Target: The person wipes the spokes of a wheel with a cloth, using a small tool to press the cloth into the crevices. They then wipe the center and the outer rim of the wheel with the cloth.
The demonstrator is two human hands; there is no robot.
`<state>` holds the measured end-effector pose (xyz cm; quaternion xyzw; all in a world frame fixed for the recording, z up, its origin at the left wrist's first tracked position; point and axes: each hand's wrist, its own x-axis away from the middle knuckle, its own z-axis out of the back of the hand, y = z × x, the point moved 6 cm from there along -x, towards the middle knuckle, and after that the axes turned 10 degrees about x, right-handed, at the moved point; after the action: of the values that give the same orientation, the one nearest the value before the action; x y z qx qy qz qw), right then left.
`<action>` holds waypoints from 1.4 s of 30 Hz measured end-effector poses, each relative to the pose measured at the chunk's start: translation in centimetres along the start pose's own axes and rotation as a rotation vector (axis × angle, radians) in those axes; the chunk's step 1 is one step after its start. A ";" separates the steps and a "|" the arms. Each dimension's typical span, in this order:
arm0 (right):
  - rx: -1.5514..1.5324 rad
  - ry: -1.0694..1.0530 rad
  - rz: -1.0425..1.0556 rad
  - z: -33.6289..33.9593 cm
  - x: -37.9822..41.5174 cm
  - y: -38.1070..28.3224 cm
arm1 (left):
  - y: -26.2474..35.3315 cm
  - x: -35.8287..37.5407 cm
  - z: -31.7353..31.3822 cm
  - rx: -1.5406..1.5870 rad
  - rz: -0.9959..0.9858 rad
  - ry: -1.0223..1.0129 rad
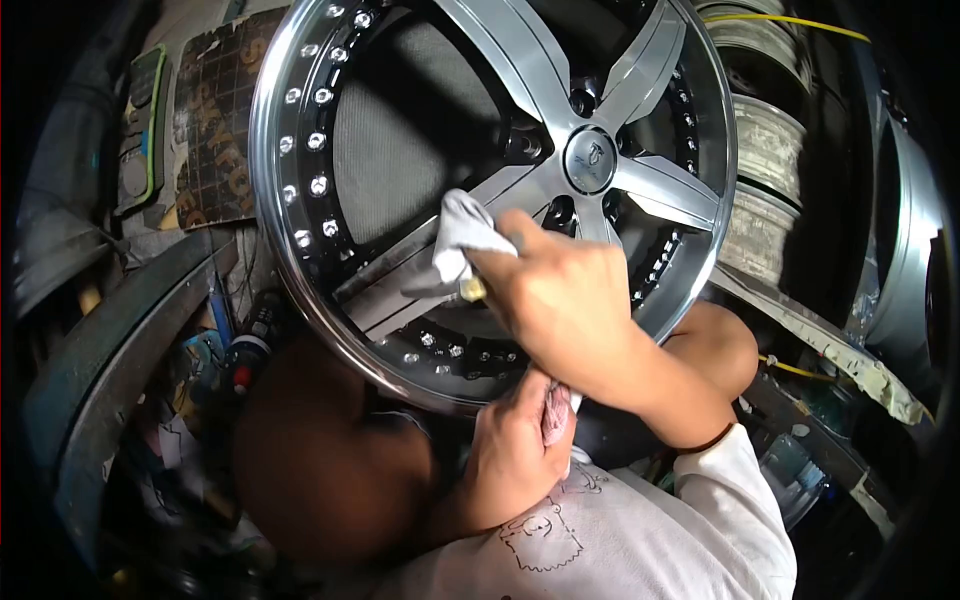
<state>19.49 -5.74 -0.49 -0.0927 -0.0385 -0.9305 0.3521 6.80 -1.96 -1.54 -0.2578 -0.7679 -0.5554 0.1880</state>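
Two hands (570, 295) are holding two cloths (472, 228), one large wheel (267, 180) is showing five spokes (510, 50) and one centre cap (591, 161), and several more rims (765, 150) are sitting nearby.

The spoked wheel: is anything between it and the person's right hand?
Yes: a pale cloth, bunched in the right hand, juts from the fingers over the lower-left spoke. Nothing else visible stands in between; I can't tell whether the cloth touches.

Centre cap (590, 176) bears an emblem (596, 153); board (212, 125) shows an "S", rest unclear.
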 end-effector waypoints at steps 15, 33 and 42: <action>-0.117 -0.132 -0.017 -0.7 2.0 0.6 | -0.4 0.2 -0.9 -0.002 0.034 -0.094; -0.095 -0.100 0.023 0.1 2.2 0.6 | -0.8 -0.2 -1.6 0.016 -0.031 -0.127; -0.068 -0.069 0.011 0.3 2.6 0.1 | -0.7 -0.2 -1.6 -0.021 -0.032 -0.139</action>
<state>17.70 -7.43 0.27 -0.1370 -0.0186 -0.9255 0.3525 6.47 -3.66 -1.71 -0.2855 -0.7772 -0.5471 0.1226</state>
